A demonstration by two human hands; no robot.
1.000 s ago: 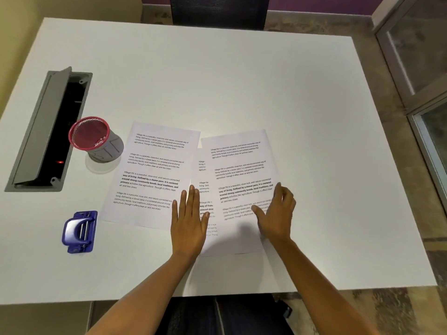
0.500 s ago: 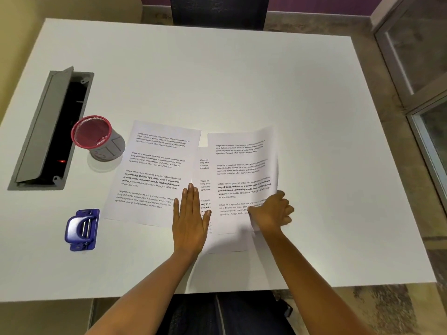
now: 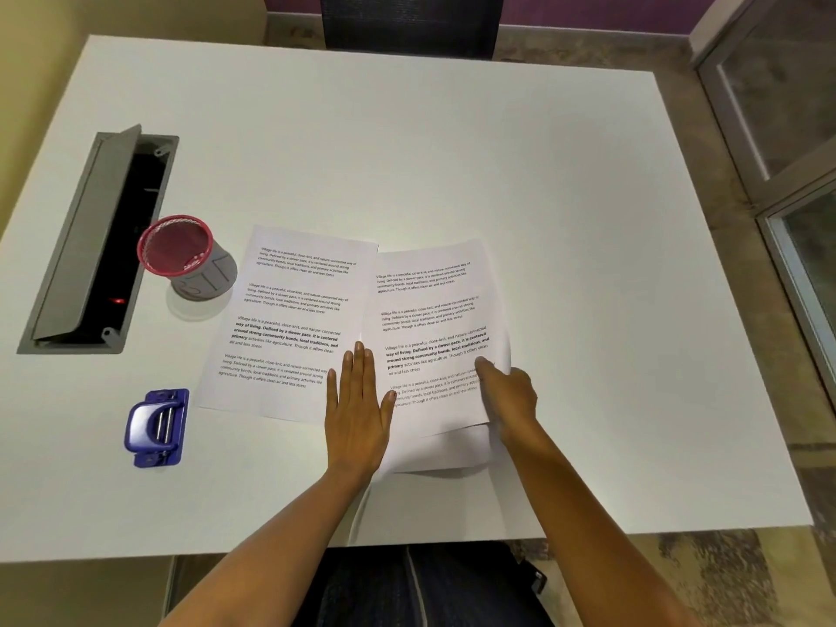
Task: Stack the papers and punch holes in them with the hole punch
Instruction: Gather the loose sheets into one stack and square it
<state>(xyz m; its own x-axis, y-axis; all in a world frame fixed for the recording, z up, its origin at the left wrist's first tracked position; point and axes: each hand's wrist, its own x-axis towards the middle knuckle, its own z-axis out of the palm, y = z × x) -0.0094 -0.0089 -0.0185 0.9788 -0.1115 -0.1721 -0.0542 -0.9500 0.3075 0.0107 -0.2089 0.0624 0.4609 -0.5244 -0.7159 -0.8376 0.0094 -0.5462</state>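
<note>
Printed white sheets lie on the white table point(image 3: 452, 151). One sheet point(image 3: 289, 319) lies flat on the left. A second sheet point(image 3: 429, 310) is on the right, its near right corner lifted off a third sheet point(image 3: 443, 454) that shows only as a bare strip underneath. My right hand point(image 3: 509, 400) pinches the lifted sheet's right edge. My left hand point(image 3: 359, 409) lies flat, fingers together, pressing the papers where the left and right sheets meet. A blue hole punch point(image 3: 156, 427) sits left of the papers, apart from both hands.
A red mesh pen cup point(image 3: 185, 260) stands just left of the left sheet's top corner. A grey cable hatch point(image 3: 97, 242) is open in the table at the far left. A dark chair back point(image 3: 409, 20) stands at the far edge.
My right hand went from lying flat on the right sheet to gripping its edge, then lifted and slid it left over the middle sheet. My left hand stayed flat in place.
</note>
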